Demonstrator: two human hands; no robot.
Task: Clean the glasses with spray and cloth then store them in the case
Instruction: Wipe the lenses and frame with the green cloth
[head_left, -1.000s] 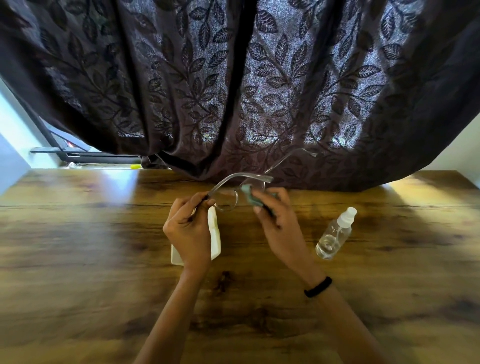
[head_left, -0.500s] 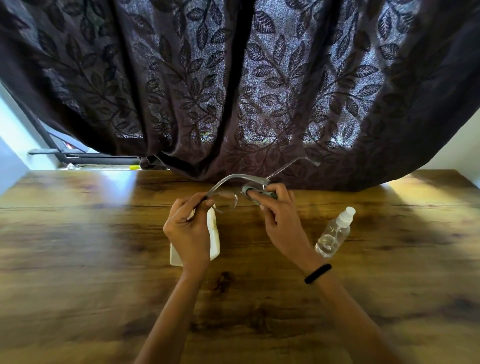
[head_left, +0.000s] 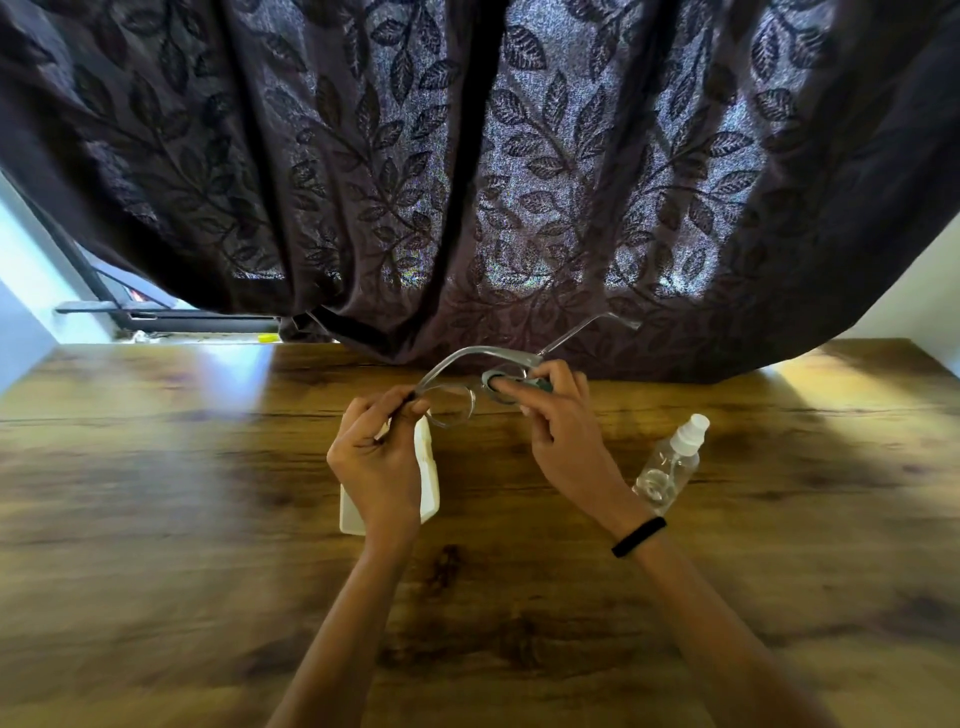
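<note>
Left hand (head_left: 382, 457) pinches the glasses (head_left: 470, 387) by one corner, right hand (head_left: 558, 423) presses a cloth (head_left: 537, 383) onto a lens.

Left hand (head_left: 378, 457) pinched closed; right hand (head_left: 563, 431) fingers curled, gripping.

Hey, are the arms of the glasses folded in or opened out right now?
Opened out: both temple arms of the clear-framed glasses extend away from the lenses toward the curtain.
</note>
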